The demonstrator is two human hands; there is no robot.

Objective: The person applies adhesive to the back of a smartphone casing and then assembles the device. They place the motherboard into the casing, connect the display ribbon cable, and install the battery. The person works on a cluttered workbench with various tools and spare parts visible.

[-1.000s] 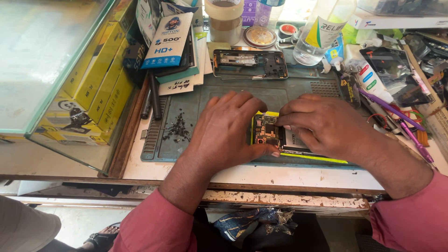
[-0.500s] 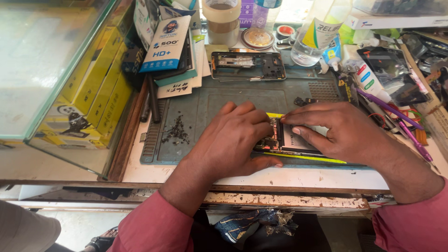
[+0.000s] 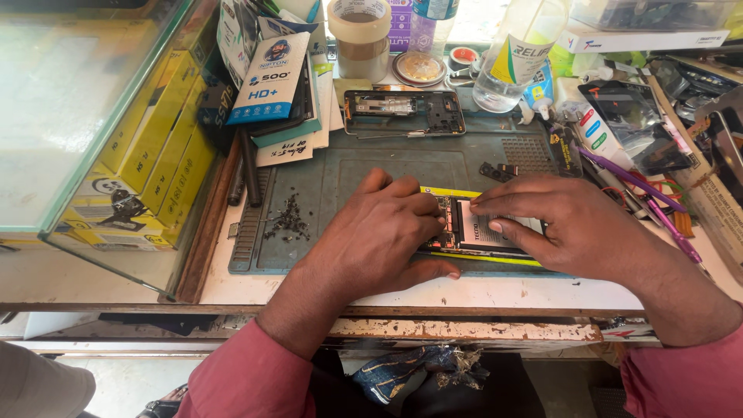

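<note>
An opened phone [image 3: 481,230] with a yellow rim, its battery and circuit board showing, lies on a grey-green repair mat [image 3: 325,182]. My left hand [image 3: 383,232] rests over the phone's left end, fingers curled onto the board and thumb along its near edge. Over the right end lies my right hand [image 3: 561,224], with the fingertips pressing on the battery. Both hands hold the phone down flat.
A black phone frame [image 3: 404,113] lies at the mat's far edge, and a heap of small screws [image 3: 288,221] on its left. A tape roll [image 3: 359,35], clear bottle [image 3: 518,54] and boxed accessories [image 3: 267,77] crowd the back. A glass case [image 3: 85,116] stands left; purple tools [image 3: 635,186] right.
The view has shifted slightly. Both hands have slid a little to the right on the phone, and more of the battery shows between them.
</note>
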